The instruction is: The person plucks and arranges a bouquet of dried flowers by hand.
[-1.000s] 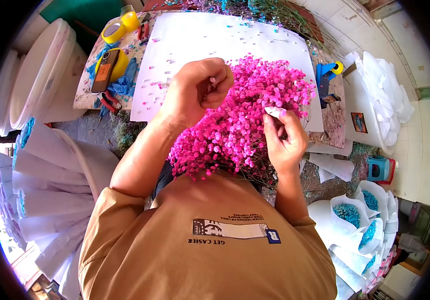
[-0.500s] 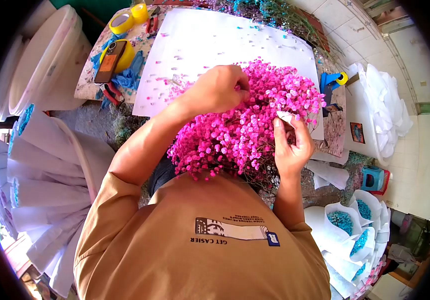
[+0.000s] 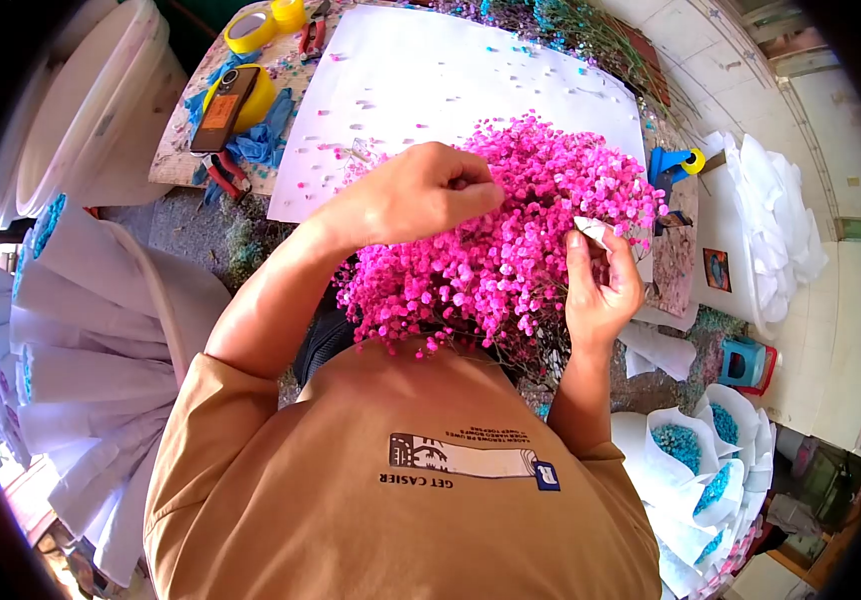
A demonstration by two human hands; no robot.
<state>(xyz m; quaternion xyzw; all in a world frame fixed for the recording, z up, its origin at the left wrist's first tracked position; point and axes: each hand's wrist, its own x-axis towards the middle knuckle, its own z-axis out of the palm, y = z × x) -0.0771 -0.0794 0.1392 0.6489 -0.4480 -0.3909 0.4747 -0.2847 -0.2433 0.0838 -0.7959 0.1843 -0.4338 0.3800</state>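
A large bunch of bright pink baby's breath [image 3: 491,250] lies in front of my body, over the near edge of the white sheet [image 3: 431,75]. Above its left part is my left hand [image 3: 431,195], fingers curled into a pinch. Whatever they hold, if anything, is too small or hidden to make out. At the right side of the bunch my right hand [image 3: 603,285] is closed, thumb and fingers pinching a small white piece [image 3: 592,231] that looks like paper or tissue. Loose pink bits are scattered on the sheet.
Left on the table are a phone [image 3: 224,110], yellow tape rolls [image 3: 250,31] and red-handled pliers [image 3: 226,175]. A blue tape dispenser [image 3: 669,165] stands at the right edge. White-wrapped blue bouquets [image 3: 676,447] are at lower right, more wrapped bunches [image 3: 91,390] at left.
My left hand has shifted slightly down, its fingers still curled. My right hand has moved a little to the right with the white piece. The view has tilted slightly.
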